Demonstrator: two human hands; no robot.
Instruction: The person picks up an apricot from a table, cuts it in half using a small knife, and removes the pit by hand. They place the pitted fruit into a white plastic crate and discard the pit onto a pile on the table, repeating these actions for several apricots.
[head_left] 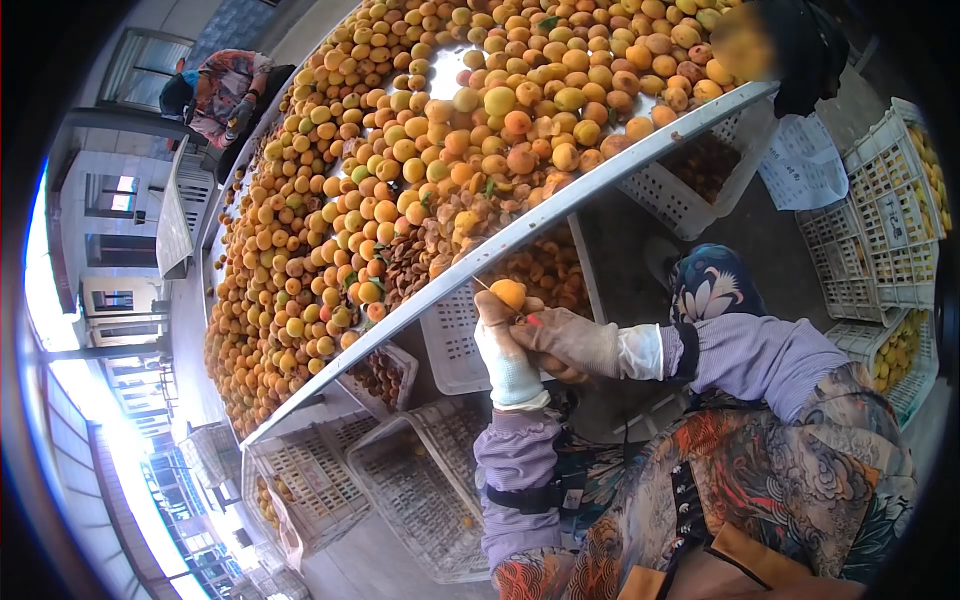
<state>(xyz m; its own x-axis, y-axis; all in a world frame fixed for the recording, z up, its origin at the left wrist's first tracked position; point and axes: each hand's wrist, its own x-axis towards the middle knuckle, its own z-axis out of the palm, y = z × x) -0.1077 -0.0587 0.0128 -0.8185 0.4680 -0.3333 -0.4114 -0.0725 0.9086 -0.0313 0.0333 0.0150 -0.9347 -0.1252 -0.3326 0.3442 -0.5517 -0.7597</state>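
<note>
My left hand [507,352], in a whitish glove with stained fingers, is closed around an orange apricot [508,293] just below the table's metal edge [560,225]. Pressed against it from the right is my right hand [575,341], also gloved, with its fingers bent together. A small red spot shows at its fingers; what it grips is hidden. Below the edge, behind my hands, a white crate [455,345] contains opened apricot pieces [555,272]. Many whole apricots [400,150] cover the table, with a pile of brown pits [405,268] near the edge.
Another person [228,95] works across the table at upper left. A dark-clothed arm [808,55] shows at upper right. Crates stand below the table [425,490] and at the right [885,215]. A smaller crate of pits [380,378] is under the edge.
</note>
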